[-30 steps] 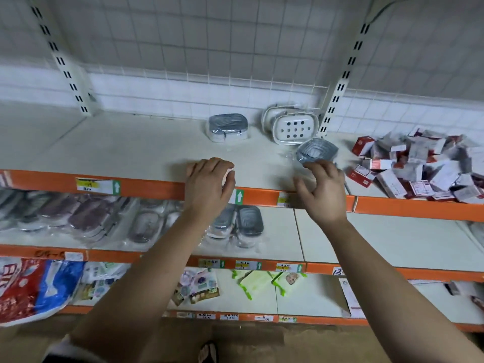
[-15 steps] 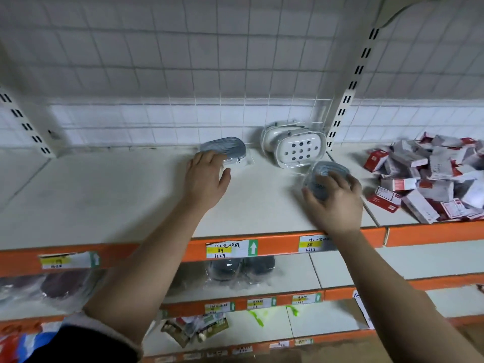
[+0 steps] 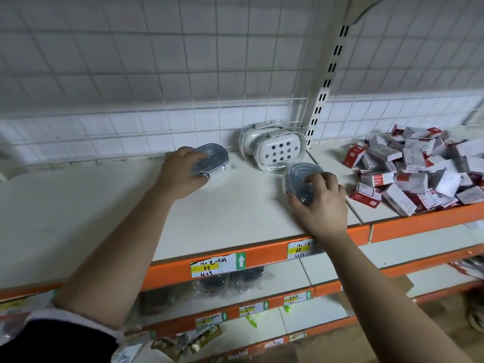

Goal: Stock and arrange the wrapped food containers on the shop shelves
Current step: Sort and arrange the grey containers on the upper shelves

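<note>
Two grey wrapped food containers lie on the top white shelf point(image 3: 235, 213). My left hand point(image 3: 183, 171) grips the left container point(image 3: 212, 159) near the back wall, fingers curled over its near edge. My right hand point(image 3: 320, 203) holds the right container point(image 3: 301, 176), fingers spread and curled over its lid, closer to the shelf's front. Between and behind them, two white wrapped containers point(image 3: 277, 150) with holes lean against the wire back.
A heap of small red and white boxes point(image 3: 413, 171) covers the shelf section to the right. A slotted upright post point(image 3: 322, 93) rises behind the white containers. Lower shelves hold more wrapped containers point(image 3: 227, 281) and packets point(image 3: 188, 341). Price labels point(image 3: 217, 264) sit on the orange shelf edges.
Both hands have reached from the shelf's front edge deeper onto the top shelf. The left hand has taken hold of the left container; the right hand has closed over the right one.
</note>
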Motion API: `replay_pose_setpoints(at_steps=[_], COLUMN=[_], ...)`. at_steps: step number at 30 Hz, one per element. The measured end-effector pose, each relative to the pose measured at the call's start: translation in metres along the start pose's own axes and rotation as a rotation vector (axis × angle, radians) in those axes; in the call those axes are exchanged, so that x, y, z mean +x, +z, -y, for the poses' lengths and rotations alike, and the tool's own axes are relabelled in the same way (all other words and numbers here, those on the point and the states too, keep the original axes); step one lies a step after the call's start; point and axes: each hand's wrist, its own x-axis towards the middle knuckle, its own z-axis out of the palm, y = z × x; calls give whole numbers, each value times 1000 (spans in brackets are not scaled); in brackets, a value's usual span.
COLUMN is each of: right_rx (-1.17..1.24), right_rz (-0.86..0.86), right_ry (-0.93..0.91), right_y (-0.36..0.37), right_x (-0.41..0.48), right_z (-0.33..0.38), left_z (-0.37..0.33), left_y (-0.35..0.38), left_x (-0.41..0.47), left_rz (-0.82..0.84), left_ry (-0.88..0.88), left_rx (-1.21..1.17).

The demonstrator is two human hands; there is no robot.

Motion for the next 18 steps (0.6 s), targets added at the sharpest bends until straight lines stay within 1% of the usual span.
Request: replay_pose_setpoints(at_steps=[4,6,8,12,18], right_rx=[109,203,274,361,481], right_rz=[-22,-38,-55,-70,-55], right_ry=[-3,-13,-61,-157,-291], right_y=[-7,-15,-24,-40,-70], right_x=[-3,-3,-6,-22,-71], right_z=[3,4,6,7,-11], left_z=[-8,-15,-21,-38,-85], left_y=[1,2,3,2,14], left_x=[-20,-33,-49,-81,-149], left_rz=[-5,-63,-140,-261,-383], left_ry=[0,6,13,19,52], left_rx=[-24,-20,-22,-14,-9])
